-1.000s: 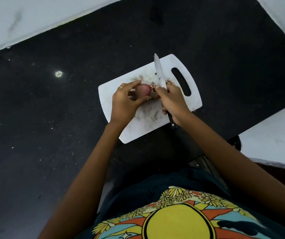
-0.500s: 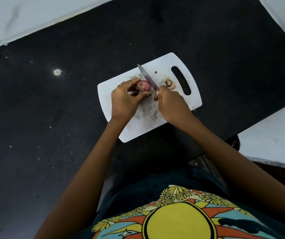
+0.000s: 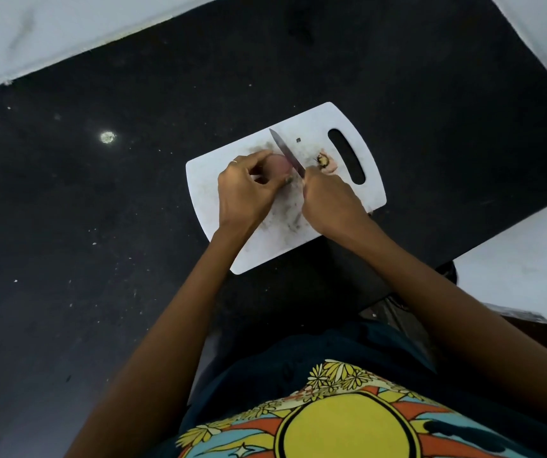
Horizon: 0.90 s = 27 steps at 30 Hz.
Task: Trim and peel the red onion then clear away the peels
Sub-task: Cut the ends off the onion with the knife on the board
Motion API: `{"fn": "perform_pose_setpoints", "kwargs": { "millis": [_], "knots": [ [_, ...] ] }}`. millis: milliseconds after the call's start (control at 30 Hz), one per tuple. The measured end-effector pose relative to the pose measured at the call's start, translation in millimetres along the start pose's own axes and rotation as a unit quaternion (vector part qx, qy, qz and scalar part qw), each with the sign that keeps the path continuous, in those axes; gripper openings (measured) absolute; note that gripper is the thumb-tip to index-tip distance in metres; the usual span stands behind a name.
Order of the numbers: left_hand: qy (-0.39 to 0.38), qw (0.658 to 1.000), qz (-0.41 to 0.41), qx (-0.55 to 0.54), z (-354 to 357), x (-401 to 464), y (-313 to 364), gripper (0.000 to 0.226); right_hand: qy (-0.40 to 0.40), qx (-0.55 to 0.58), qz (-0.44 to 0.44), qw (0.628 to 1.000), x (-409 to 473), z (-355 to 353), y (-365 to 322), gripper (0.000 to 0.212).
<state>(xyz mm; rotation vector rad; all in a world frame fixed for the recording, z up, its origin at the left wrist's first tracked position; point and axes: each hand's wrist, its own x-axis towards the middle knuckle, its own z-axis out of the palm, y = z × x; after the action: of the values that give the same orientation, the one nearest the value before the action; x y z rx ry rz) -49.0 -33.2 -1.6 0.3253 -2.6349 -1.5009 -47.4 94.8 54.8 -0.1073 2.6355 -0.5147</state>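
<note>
While the left hand is curling its fingers and thumb around the red onion on the white cutting board, the right hand is closing tight around the handle of a knife — the handle itself is hidden inside the fist, and only the blade is showing. That blade is angling up and to the left from the right hand, its near part lying against the right side of the onion and its tip pointing over the far part of the board. Only a small pinkish patch of the onion is showing between the left thumb and fingers; whether the blade is cutting into it or just touching it cannot be told. A thin ring is sitting on one finger of the left hand. To the right of the knife, just beside the board's oval handle slot, a cut-off onion end is lying apart from the onion — pale, with a dark rooty centre. Greyish smears and small scraps are marking the board's middle, under and between the two hands. The board is lying at a slant on a dark, speckled tabletop, with pale surfaces bordering it at the top left and at the right. Both bare forearms are reaching in from the bottom, above a dark shirt printed with a yellow sun.
</note>
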Motion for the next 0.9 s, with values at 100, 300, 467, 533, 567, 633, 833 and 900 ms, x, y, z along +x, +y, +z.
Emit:
{"fn": "perform_pose_setpoints", "kwargs": {
  "millis": [100,300,467,533,567,633,833,900],
  "knots": [
    [0.004,1.000,-0.012,-0.003,0.0,0.7,0.0,0.039,-0.003,-0.001,-0.001,1.000,10.1,0.2,-6.5,0.022],
    [0.005,1.000,-0.020,0.004,2.0,1.9,-3.2,0.044,0.000,-0.005,0.003,1.000,10.3,1.4,-4.1,0.021],
    [0.003,1.000,-0.023,0.012,3.3,2.1,-2.3,0.049,-0.006,0.005,0.015,1.000,-2.3,4.1,1.0,0.020],
    [-0.001,1.000,-0.020,0.020,3.0,2.3,-0.6,0.048,-0.007,0.002,0.010,1.000,9.8,3.1,-3.0,0.021],
    [-0.002,1.000,-0.019,0.023,2.9,2.5,-0.8,0.048,-0.009,-0.001,0.010,1.000,14.1,2.9,-4.9,0.023],
    [-0.004,1.000,-0.020,0.017,2.9,2.5,-1.8,0.048,-0.010,-0.001,0.012,1.000,14.7,3.8,-4.3,0.022],
    [0.001,1.000,-0.022,0.011,1.9,1.9,-3.1,0.051,-0.030,0.026,0.026,0.999,-4.1,10.6,5.9,0.021],
    [-0.001,1.000,-0.018,0.013,1.8,1.3,-2.4,0.052,-0.034,0.019,0.030,0.999,5.1,13.0,1.6,0.022]
  ]
}}
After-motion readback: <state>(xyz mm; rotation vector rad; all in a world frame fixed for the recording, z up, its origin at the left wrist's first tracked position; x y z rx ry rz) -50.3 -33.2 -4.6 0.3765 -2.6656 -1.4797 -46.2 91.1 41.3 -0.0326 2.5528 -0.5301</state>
